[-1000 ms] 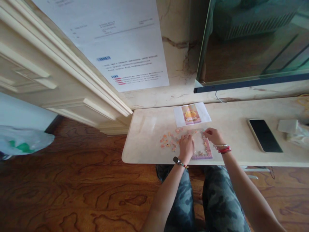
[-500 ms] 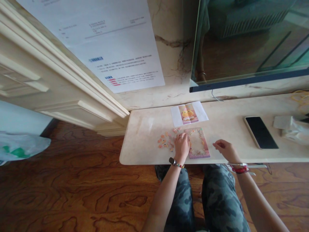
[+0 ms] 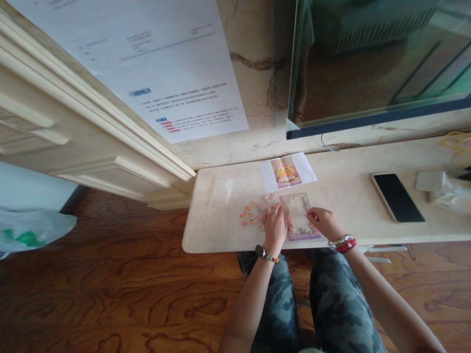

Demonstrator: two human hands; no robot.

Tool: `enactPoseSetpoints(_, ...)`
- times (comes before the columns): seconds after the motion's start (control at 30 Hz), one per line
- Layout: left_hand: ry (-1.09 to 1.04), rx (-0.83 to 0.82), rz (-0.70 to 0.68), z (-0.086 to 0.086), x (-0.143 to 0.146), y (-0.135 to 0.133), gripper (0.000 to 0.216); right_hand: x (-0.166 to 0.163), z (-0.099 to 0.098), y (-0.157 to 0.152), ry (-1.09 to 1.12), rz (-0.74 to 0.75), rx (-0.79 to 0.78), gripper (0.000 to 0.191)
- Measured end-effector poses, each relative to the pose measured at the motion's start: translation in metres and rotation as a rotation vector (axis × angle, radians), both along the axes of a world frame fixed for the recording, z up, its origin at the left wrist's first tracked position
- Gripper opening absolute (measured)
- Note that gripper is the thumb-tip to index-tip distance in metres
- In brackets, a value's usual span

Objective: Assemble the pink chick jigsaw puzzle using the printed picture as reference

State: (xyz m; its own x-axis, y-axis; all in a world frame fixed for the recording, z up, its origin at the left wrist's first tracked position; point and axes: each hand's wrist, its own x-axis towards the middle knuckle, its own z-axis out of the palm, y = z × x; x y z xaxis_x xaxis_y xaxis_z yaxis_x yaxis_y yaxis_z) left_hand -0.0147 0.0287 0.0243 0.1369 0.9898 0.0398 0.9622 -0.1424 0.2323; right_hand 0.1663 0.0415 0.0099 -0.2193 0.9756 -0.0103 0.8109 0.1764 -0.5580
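Observation:
A small jigsaw puzzle [image 3: 304,236] with a pink and purple border lies on the pale ledge; its middle shows a bare backing. My left hand [image 3: 275,225] rests at the puzzle's left edge, fingers stretched out toward it. Several loose puzzle pieces [image 3: 249,214] are scattered just left of that hand. At the puzzle's right edge is my right hand [image 3: 326,223], its fingertips pinched together over the border. Whatever may be between those fingertips is too small to make out. Behind the puzzle lies a white sheet with a picture of a yellow character [image 3: 287,172].
Farther right on the ledge [image 3: 353,196] lie a black-screened phone [image 3: 398,197], a white box [image 3: 430,181] and a clear plastic bag [image 3: 451,196]. A large screen [image 3: 368,78] hangs over the ledge. A printed paper [image 3: 176,63] is on the wall at left.
My right hand has moved left from the bare ledge onto the puzzle's right edge. My left hand has shifted slightly and stays beside the puzzle's left edge.

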Motion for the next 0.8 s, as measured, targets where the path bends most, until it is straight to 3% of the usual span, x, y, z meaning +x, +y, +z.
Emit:
enactPoseSetpoints(0.57, 0.082, -0.08, -0.109, -0.003, 0.004, 0.021, 0.046, -0.039, -0.005, 0.036, -0.307, 0.005, 0.015, 0.023)
enactPoseSetpoints(0.7, 0.084, -0.059, -0.117, -0.007, 0.004, 0.019, 0.045, -0.041, -0.01, 0.045, -0.399, 0.085, 0.076, 0.027)
enactPoseSetpoints(0.8, 0.078, -0.059, -0.119, -0.007, 0.003, 0.019, 0.044, -0.035, -0.015, 0.051, -0.468, 0.237, 0.159, 0.029)
